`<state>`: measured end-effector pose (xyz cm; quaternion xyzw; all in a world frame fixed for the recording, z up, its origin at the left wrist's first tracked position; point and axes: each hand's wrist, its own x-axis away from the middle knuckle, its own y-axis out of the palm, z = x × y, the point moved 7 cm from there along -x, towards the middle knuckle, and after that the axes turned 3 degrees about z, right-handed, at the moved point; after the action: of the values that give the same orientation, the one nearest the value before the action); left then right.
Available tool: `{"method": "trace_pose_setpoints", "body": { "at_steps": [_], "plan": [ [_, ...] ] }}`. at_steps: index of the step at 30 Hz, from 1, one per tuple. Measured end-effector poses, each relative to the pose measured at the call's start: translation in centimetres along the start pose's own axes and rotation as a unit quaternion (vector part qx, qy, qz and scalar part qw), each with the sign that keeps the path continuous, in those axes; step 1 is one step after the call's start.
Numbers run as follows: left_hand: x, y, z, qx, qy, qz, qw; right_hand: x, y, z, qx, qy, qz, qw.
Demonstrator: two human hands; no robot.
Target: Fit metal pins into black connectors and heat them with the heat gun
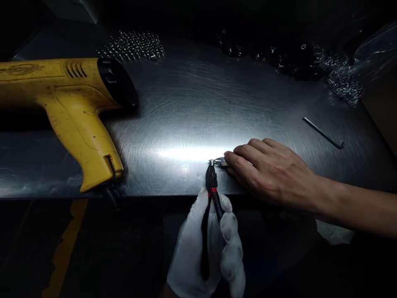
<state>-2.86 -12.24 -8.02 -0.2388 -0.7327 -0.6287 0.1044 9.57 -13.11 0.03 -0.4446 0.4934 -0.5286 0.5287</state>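
Observation:
My left hand (195,248), in a white glove, is wrapped round the handles of black-and-red pliers (212,180). Their jaws point away from me, with a small shiny metal part (211,162) at the tip. Coming in from the right, my bare right hand (269,171) is closed, knuckles up, low over the metal table (198,111). A pointed metal tool (221,162) sticks out from under its fingers, its tip close beside the small part. The rest of that tool is hidden, so its kind is unclear.
A yellow heat gun (83,120) lies at the left. Many small metal pieces (133,45) stand behind it. A bent hex key (324,132) lies at the right. Clear plastic bag (378,49), shiny metal pieces (344,82) and dark parts (288,62) fill the back right.

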Motion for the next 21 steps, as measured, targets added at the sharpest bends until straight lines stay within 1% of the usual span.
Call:
{"method": "trace_pose_setpoints", "body": {
  "at_steps": [4,8,11,14,18,21],
  "plan": [
    [0.18,-0.15,0.05,0.008,0.008,0.017,1.0,0.03,0.03,0.05,-0.008,-0.012,0.013,1.0],
    [0.36,-0.34,0.1,0.016,0.017,0.03,0.999,-0.01,0.26,0.42,-0.043,0.003,0.02,0.999],
    [0.37,-0.22,0.19,0.029,0.022,0.011,0.999,0.0,0.23,0.5,-0.055,0.005,0.042,0.998],
    [0.33,-0.02,0.11,0.041,0.011,-0.015,0.999,0.08,0.31,0.39,-0.045,-0.001,0.047,0.998],
    [0.32,-0.26,0.09,0.033,0.01,0.002,0.999,0.23,0.19,0.23,-0.029,-0.003,0.061,0.998],
    [0.37,-0.16,0.08,0.029,0.011,0.004,1.0,0.34,0.04,0.18,-0.017,-0.003,0.075,0.997]
  ]
}}
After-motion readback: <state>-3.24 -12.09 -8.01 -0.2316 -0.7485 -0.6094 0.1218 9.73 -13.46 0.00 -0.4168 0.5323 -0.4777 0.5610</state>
